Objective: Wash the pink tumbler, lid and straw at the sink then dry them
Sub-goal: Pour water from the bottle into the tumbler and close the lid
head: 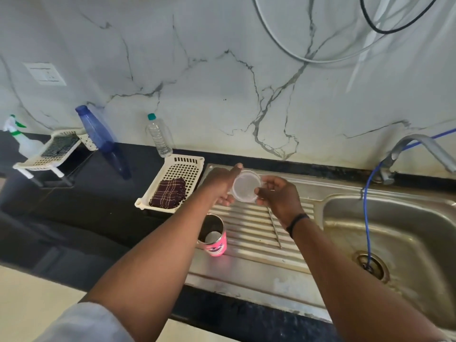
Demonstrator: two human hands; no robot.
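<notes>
Two hands, one clear lid (pixel 246 185) between them above the ribbed draining board (pixel 249 228): left hand (pixel 223 185) gripping its left edge, right hand (pixel 277 196) pinching its right. One pink tumbler (pixel 214 236) upright on the board, open-topped. One metal straw (pixel 274 224) flat beside it. One cloth (pixel 169 195) in one white basket (pixel 187 166). Three bottles along the wall.

Clear lid (pixel 246 185) above upright tumbler (pixel 215 238)

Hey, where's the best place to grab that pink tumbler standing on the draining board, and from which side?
Grip the pink tumbler around its round side wall, coming from the left: it stands upright and open-topped, with the straw lying apart on its right, so a wrap around the body looks steadier than pinching the rim.
</notes>
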